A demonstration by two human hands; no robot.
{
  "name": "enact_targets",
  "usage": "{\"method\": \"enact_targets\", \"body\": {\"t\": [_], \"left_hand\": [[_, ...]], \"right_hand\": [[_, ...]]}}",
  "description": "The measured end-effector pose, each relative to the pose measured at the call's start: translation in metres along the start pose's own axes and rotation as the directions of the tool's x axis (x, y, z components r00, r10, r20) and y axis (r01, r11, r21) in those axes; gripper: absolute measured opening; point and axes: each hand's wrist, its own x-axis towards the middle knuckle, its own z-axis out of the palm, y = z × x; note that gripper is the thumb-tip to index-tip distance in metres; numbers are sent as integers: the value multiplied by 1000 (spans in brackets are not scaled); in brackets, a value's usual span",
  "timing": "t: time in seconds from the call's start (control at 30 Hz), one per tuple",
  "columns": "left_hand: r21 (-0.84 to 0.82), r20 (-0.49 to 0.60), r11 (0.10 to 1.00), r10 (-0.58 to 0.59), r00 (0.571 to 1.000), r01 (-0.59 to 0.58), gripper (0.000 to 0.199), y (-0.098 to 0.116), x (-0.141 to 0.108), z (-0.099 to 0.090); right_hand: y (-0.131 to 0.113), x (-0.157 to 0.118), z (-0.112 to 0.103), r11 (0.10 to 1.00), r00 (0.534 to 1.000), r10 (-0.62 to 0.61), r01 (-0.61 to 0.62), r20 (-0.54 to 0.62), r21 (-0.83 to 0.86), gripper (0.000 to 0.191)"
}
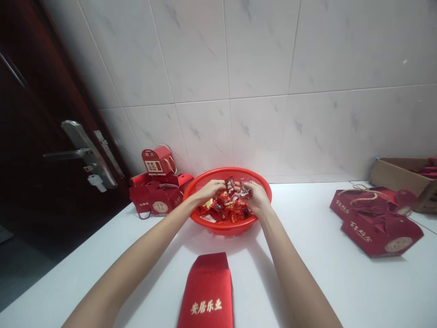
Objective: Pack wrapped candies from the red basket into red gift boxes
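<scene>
A red plastic basket (pixel 223 231) with a perforated rim stands on the white table, holding many wrapped candies (pixel 235 213). Over its left part, my left hand (pixel 212 190) pinches a dark red wrapped candy (pixel 230 184) between its fingers. Over the right part, my right hand (pixel 255 196) is closed on another wrapped candy (pixel 245 187). The two candies are held close to each other, apart. In front of the basket, nearer to me, lies a red box (pixel 207 291) with gold characters, its flap end towards the basket.
Several red gift boxes (pixel 159 196) are stacked at the left by the wall. More dark red boxes (pixel 382 228) with rope handles lie at the right. Behind them is a cardboard box (pixel 396 177). A dark door (pixel 37 136) with a handle and keys is at the left.
</scene>
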Motion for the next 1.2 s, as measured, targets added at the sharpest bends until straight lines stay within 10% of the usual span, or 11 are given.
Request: {"method": "enact_targets", "body": {"t": [1.2], "left_hand": [[-101,-143,984,132,981,-147,43,-1,2,2]], "right_hand": [[2,2,-2,997,996,-57,61,66,-57,17]]}}
